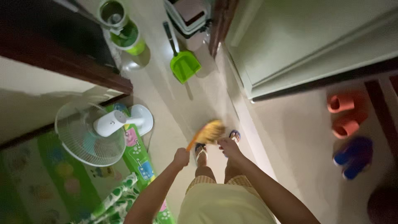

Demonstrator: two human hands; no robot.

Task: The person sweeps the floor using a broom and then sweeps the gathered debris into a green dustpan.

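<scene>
Left hand (181,157) clenched on blurred yellow-orange hand broom (208,132), right hand (229,146) grasping its bristles.

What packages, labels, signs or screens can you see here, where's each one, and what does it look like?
Round green container with a pale printed band: on the floor, top left, beside the green plastic dustpan; print too blurred to make out.
No signs or screens in view.

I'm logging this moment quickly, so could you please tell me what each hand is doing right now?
Left hand: closed around the handle of the small yellow broom.
Right hand: touching the broom's bristles; whether its grip is closed cannot be told.
</scene>
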